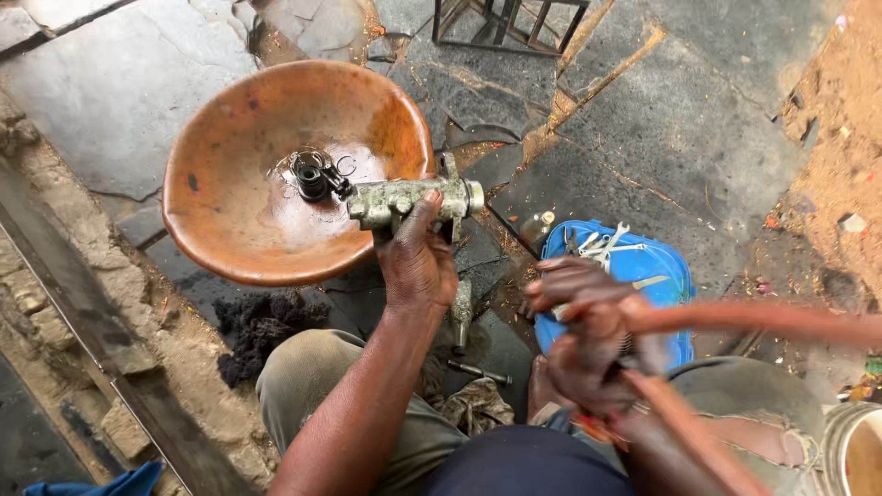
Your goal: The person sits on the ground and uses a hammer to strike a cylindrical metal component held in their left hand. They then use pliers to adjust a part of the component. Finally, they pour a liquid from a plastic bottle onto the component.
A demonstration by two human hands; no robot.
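Fingers (424, 209) of left hand (415, 262) clamp metal cylinder (404, 198) over bowl (230, 193) rim, catching drips.
Right hand (588, 331) closed around orange hose (763, 320), blurred; blue tray (657, 271) of tools near.

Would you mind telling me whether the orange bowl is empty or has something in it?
Not empty. The orange bowl holds a little clear liquid and small dark parts, including springs and rings, near its middle.
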